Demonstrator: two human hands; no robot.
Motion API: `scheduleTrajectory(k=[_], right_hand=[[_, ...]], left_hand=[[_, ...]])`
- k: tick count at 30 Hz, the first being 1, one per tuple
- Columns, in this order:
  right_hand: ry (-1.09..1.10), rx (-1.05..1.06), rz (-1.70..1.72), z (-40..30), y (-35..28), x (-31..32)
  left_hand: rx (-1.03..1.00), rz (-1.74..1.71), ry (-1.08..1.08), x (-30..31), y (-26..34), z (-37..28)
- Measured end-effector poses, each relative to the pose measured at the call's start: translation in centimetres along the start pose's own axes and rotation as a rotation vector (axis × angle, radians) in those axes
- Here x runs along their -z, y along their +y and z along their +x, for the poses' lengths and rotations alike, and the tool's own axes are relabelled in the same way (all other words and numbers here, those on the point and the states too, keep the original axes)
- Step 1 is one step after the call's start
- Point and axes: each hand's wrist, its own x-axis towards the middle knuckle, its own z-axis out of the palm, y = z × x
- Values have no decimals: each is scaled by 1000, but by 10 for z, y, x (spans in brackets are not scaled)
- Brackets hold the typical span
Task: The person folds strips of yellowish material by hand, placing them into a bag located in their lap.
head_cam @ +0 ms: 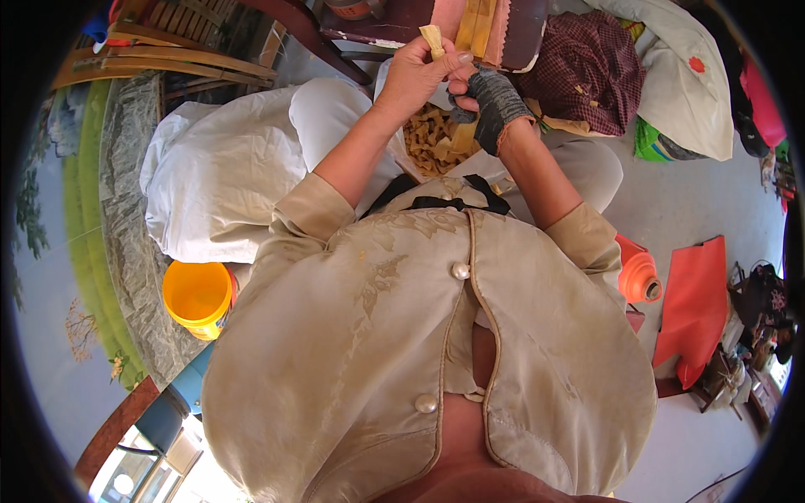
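A folded, yellowish strip (432, 41) stands up between the thumb and fingers of my left hand (412, 72). Against those fingertips sit the curled fingers of my right hand (464, 85), which wears a dark grey fingerless knit glove (500, 107). Whether the right fingers grip anything is hidden. Below the hands, a container between my legs holds many small, tan folded pieces (431, 141). One wider yellowish strip (464, 139) shows just under the gloved hand. Ahead, yellow strips (476, 28) lie over a pink cloth (501, 31) on a dark wooden chair seat (402, 22).
A bulging white sack (220, 170) stands at my left, with a yellow bucket (197, 295) behind it. Right of the chair are a dark checked cloth bundle (585, 69) and a white cloth (682, 75). An orange cone (638, 276) and a red sheet (692, 302) lie on the right.
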Motion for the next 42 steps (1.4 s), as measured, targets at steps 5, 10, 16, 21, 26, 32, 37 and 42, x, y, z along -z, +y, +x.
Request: scheduleTrajectory(k=[5, 10, 16, 21, 26, 32, 37, 42], right_hand=[[-16, 16, 108, -9, 6, -12], [17, 565, -454, -6, 12, -15], [200, 381, -810, -8, -10, -17], [316, 311, -597, 17, -26, 12], [238, 627, -819, 65, -12, 69], [396, 343, -336, 30, -41, 15], [277, 257, -224, 26, -42, 17], [268, 311, -85, 31, -40, 20]], left_hand=[[58, -73, 51, 4, -14, 5], [110, -351, 153, -6, 3, 11], [179, -251, 105, 0, 11, 15], [269, -211, 23, 12, 0, 27], [270, -165, 25, 9, -5, 37], [294, -191, 58, 12, -13, 48], [356, -332, 39, 10, -12, 51], [409, -298, 54, 5, -14, 51]])
